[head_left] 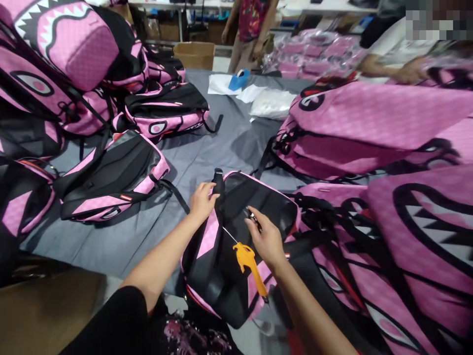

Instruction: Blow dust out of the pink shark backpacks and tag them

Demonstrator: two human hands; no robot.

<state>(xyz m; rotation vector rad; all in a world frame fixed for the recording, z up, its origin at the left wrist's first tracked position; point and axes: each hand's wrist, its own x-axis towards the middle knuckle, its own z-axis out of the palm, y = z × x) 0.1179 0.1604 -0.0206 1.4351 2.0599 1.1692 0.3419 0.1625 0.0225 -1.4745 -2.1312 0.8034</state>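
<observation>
A black and pink backpack [236,276] lies with its strap side up on the table edge in front of me. At its upper left, my left hand [202,201] pinches a black strap [219,190] that ends in a buckle. My right hand [264,234] is above the middle of the pack, its fingers closed around a small dark metal tool [254,219], partly hidden by the fingers. An orange air blow gun [248,266] with a thin metal nozzle rests on the pack between my forearms, touched by neither hand.
More pink and black backpacks lie at the left [114,172] and in piles at the right [369,123]. White papers, a blue tape dispenser [239,80] and a white plastic bag [271,103] are at the table's far side. Two people stand beyond; a cardboard box [194,55] is behind.
</observation>
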